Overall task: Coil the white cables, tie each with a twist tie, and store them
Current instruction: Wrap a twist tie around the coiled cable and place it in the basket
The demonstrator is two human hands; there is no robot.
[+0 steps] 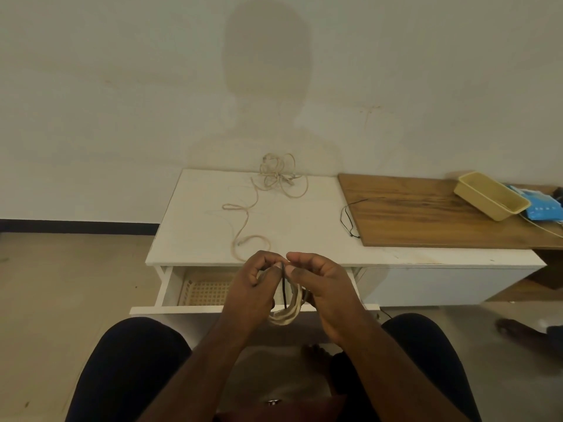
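The low white cabinet (304, 226) anchors everything. Its flat top serves as the workbench, and its drawer (170, 287) stands pulled out toward the person's knees, likely so that finished bundles can drop straight in. Inside the drawer sits a pale lattice plastic basket (204, 292). Lapping over the cabinet's right end is a brown wooden board (426, 208), with a yellow rectangular plastic tub (490, 196) at its far right. On the cabinet top lies a loose, tangled cream-white cable (274, 175) — not yet coiled, its tail trailing toward the front edge. A thin black wire (347, 220) lies at the board's near-left corner.

In front of the cabinet, over the open drawer, both hands work a coiled white cable bundle (285, 315). The left hand (253, 287) curls round the loops to keep them together; the right hand (323, 284) pinches a thin black twist tie (284, 287) at the bundle's top, fingers bent, apparently mid-wrap.
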